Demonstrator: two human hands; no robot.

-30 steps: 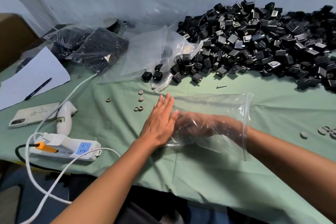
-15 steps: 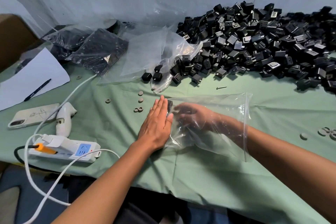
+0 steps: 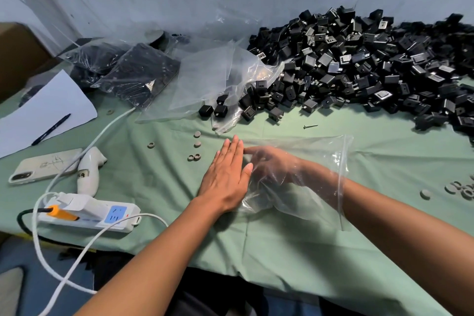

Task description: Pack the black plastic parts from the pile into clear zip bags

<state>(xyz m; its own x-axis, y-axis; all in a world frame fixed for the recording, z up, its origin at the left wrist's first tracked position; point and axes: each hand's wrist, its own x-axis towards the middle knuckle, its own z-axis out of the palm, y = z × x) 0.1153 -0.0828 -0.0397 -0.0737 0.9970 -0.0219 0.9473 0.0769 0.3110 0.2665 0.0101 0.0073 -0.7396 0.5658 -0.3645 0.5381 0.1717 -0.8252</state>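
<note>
On the green-clothed counter, your left hand lies flat, fingers straight and together, pressing the closed end of a clear plastic zip bag. Your right hand is inside that bag, reached in through the open mouth at the right; its fingers look loosely extended, holding nothing you can make out through the film. The big pile of black plastic parts sits at the far right of the counter against the wall, well apart from the bag. Filled clear bags of black parts lie far left. An empty crumpled clear bag rests between them. A white power strip sits near left.
</note>
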